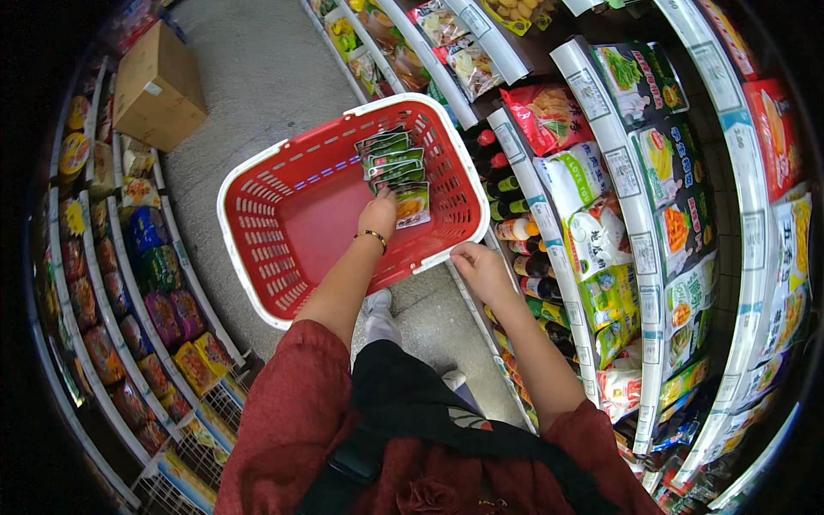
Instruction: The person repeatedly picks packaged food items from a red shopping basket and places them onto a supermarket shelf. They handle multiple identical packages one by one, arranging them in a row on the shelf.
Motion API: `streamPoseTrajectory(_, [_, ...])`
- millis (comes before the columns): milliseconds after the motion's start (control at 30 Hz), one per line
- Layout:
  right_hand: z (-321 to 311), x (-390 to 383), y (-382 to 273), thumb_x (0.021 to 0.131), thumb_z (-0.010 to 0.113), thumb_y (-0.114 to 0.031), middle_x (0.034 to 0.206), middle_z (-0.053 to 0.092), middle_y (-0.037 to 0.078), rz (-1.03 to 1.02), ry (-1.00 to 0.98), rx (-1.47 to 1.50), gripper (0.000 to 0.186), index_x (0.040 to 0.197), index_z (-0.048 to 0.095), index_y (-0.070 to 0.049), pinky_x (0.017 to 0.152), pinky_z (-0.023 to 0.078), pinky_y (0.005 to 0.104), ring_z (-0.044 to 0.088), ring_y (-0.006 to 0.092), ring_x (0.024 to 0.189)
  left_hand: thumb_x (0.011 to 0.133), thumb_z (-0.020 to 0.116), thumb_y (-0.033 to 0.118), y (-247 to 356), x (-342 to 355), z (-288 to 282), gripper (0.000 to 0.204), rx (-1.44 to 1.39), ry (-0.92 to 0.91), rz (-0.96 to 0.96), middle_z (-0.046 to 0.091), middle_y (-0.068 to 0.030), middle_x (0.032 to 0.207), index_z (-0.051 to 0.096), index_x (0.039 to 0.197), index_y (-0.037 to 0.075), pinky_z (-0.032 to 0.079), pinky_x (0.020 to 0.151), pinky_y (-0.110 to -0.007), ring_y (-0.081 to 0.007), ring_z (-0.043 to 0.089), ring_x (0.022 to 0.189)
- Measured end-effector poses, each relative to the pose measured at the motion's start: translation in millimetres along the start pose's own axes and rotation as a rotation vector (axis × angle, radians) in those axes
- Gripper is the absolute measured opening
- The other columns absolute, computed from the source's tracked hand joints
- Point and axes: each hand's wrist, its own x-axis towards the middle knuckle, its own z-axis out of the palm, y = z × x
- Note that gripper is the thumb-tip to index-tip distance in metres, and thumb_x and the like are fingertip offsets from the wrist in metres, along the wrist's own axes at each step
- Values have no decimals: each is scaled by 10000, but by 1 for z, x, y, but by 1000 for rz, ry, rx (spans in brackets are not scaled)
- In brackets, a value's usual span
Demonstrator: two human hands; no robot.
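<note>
A red plastic shopping basket (322, 215) with a white rim is in front of me. Green packets (393, 163) stand in an overlapping row along its right side, and the nearest one (414, 206) shows yellow food on its front. My left hand (379, 213), with a dark bead bracelet on the wrist, reaches down into the basket. Its fingers are pinched at the left edges of the packets, though the tips are partly hidden. At the basket's near right corner, my right hand (481, 268) is closed round the white rim.
To my right, tiered shelves (631, 206) hold bagged foods and bottles, close beside the basket. On the left, another shelf unit (129, 283) carries colourful packs. A cardboard box (160, 86) stands at the far left, by the grey floor (249, 60) of the aisle.
</note>
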Motion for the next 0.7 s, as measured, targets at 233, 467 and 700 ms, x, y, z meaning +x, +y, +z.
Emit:
streamPoseTrajectory(233, [0,21,7,746,569,-127,709,585,133,45,27,78,114,800,574,-27,577,444,315,577,259,637,769,441,63,3,30,4,210,188,-84,-34,474,-126,953,463,978,43,498,642,-363,-284,554,832])
streamPoseTrajectory(467, [-9,5,7,749,561,-131,739,588,140,34,27,50,124,813,575,-26,599,444,323,577,276,676,740,476,78,13,25,1,302,211,-42,109,453,-115,980,474,1041,93,474,651,-380,-285,510,892])
streamPoseTrajectory(700, [-14,-21,27,770,541,-154,751,593,138,86,29,96,137,836,581,-40,609,449,323,579,274,685,750,463,101,15,36,23,124,293,50,-11,455,-89,936,555,820,56,476,643,-341,-235,484,903])
